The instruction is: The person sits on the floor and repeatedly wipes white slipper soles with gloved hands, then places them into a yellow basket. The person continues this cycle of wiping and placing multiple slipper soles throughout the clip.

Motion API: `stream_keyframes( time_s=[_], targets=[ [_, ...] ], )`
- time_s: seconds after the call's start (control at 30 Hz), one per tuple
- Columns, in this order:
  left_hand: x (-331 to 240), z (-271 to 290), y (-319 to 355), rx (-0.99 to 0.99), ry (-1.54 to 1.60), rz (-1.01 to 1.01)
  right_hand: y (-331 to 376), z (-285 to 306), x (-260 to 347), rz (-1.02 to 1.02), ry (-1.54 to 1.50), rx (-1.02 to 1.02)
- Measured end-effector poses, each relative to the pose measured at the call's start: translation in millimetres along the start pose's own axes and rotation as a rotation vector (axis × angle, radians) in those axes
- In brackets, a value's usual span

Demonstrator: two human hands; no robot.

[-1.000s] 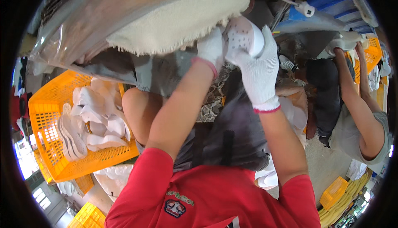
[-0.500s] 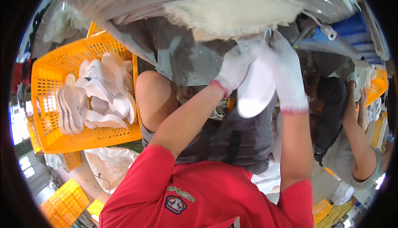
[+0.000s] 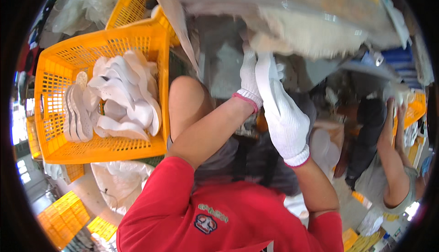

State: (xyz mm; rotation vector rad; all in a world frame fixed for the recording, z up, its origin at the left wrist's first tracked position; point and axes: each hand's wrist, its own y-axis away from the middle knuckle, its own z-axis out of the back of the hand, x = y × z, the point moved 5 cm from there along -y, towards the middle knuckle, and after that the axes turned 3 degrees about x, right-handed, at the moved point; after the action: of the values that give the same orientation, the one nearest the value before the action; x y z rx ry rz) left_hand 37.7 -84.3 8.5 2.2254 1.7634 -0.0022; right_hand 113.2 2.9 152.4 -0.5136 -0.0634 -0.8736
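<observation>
A white, shoe-shaped sole [image 3: 265, 80] stands edge-on in front of me, its tip pointing away. My right hand [image 3: 289, 126], in a white knitted glove, is closed around it, and a few fingertips show past its right side. Just left of the sole is my gloved left hand [image 3: 249, 75], stretched forward beside it. The left fingers are blurred near the fleecy cover, so their grip cannot be made out. To my left, a yellow plastic crate [image 3: 45, 128] holds several white soles [image 3: 121, 80], some stacked on edge.
A plastic-wrapped surface with a cream fleecy cover [image 3: 315, 32] overhangs my hands. Behind the crate stands another yellow crate [image 3: 130, 5]. A white sack [image 3: 116, 178] lies below it. At the right, a co-worker's arm [image 3: 388, 137] reaches toward white pieces by a yellow crate [image 3: 416, 110].
The sole has turned from face-up to edge-on and moved slightly left. My right hand has come down and left along it; my left hand has shifted left. The view has swung slightly.
</observation>
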Motion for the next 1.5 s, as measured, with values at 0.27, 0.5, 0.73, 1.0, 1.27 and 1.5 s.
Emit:
stream_keyframes(
  time_s=[0.27,0.5,0.73,1.0,1.27,1.5],
  targets=[
    [-30.4,6.9,-6.0,-0.125,-0.955,0.041,-10.8,-5.3,-10.2,-0.061,-0.011,-0.039],
    [-5.6,1.2,3.9,-0.260,-0.782,-0.186,-48.5,-14.9,-16.2,-0.111,0.243,0.079],
    [-3.3,-7.8,-7.3,-0.140,-0.229,0.243,-30.2,19.1,17.2,-0.362,-0.588,0.415],
    [-23.1,-21.5,3.2,-0.085,-0.283,-0.027,-0.5,-14.8,1.2,-0.804,-1.154,0.382],
    [-26.0,8.2,-26.3,-0.011,-0.551,-0.020,7.1,11.0,14.4,-0.476,-0.294,0.223],
    [-52.5,20.0,-25.0,-0.103,-1.070,-0.128,-32.6,-1.6,-8.7,-0.207,-0.218,0.128]
  ],
)
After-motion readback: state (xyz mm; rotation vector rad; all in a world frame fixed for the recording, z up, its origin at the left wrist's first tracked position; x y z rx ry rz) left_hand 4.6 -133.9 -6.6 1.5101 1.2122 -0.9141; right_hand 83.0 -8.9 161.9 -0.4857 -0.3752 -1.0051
